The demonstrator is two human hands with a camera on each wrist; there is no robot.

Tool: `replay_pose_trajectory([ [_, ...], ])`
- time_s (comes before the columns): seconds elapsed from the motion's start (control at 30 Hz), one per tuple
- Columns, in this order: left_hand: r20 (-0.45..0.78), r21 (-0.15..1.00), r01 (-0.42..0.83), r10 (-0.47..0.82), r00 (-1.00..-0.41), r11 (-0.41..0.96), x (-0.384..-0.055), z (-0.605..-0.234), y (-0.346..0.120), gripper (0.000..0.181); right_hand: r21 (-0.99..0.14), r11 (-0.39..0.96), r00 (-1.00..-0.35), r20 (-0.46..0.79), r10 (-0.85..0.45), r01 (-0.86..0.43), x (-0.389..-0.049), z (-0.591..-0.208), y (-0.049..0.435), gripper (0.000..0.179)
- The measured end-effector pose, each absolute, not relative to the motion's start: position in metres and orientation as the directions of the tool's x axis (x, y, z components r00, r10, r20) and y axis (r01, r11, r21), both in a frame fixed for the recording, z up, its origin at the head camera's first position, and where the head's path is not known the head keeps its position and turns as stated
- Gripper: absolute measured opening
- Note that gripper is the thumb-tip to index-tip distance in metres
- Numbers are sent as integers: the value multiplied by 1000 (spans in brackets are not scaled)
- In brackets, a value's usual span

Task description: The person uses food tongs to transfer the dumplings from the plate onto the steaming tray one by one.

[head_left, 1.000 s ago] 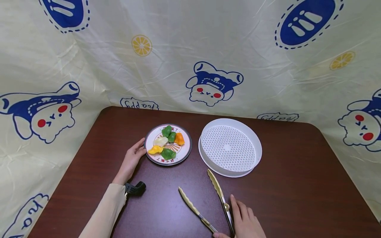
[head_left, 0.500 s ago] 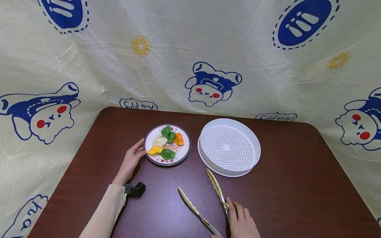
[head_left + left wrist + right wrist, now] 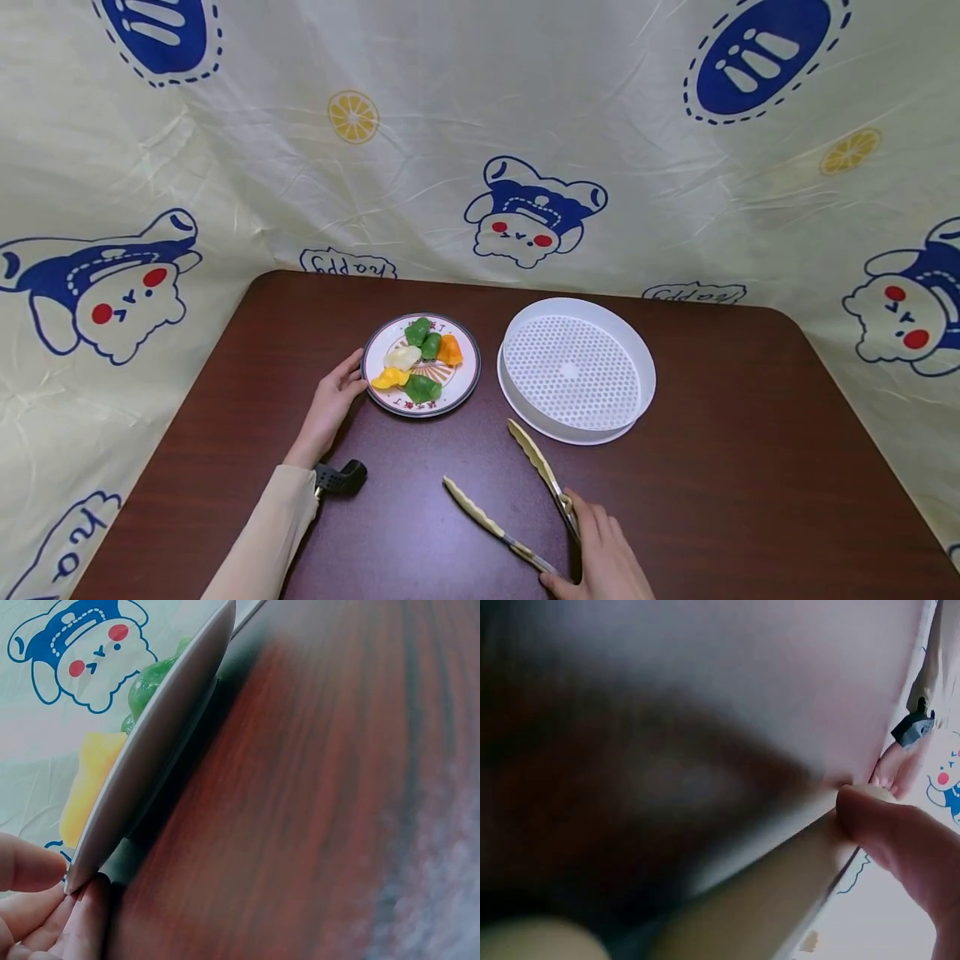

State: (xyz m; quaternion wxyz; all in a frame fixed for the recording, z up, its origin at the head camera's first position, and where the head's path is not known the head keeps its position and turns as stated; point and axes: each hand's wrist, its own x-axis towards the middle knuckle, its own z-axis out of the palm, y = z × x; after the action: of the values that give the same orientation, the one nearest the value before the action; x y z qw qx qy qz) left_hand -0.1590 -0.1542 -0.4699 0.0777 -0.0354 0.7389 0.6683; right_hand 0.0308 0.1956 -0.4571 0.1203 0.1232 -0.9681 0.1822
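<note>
Clock positions are per the head view. Left hand (image 3: 336,404) pinches the plate (image 3: 466,388) by its rim at 8-9 o'clock; left wrist view has thumb over the rim, fingers under. Can't tell if that edge is lifted off the table (image 3: 735,483).

Plate contents, six pieces: dark green piece at 12 (image 3: 417,332), smaller green piece at 1, close to centre (image 3: 431,346), orange piece at 2 (image 3: 450,350), white piece at 9-10 (image 3: 402,358), yellow piece at 8 (image 3: 391,378), broad green piece at 6 (image 3: 423,388). Yellow and broad green look to be touching. Printed red rays show mid-plate, dark line around the rim.

White basket (image 3: 639,354) sits at the plate's 3 o'clock, small gap between. Round, raised wall, perforated floor visible throughout. It's on a white base (image 3: 517,410), which pokes out from about 5 to 9 o'clock.

Right hand (image 3: 602,552), at the basket's 6 o'clock, grips the tongs (image 3: 536,454): thumb on one arm, fingers on the other, tips spread wide. Right tip is just beside the base at 7-8 o'clock; contact unclear. Left tip is at the plate's 5-6, well apart from it. Right wrist view mostly blurred.
</note>
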Motion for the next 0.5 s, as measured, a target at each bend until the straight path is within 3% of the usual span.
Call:
replay_pose_trajectory([
  [0.1,-163,981,-157,47,-985,110,-159,-470,-154,54,-342,883,-919,337,-204,-322,27,-456,198,98],
  [0.37,-154,984,-149,41,-987,100,-158,-470,-153,53,-523,787,-935,300,-188,-326,19,-446,197,88],
  [0.5,-149,983,-144,38,-988,110,-158,-469,-153,53,-500,786,-917,339,-208,-363,13,-444,197,88],
])
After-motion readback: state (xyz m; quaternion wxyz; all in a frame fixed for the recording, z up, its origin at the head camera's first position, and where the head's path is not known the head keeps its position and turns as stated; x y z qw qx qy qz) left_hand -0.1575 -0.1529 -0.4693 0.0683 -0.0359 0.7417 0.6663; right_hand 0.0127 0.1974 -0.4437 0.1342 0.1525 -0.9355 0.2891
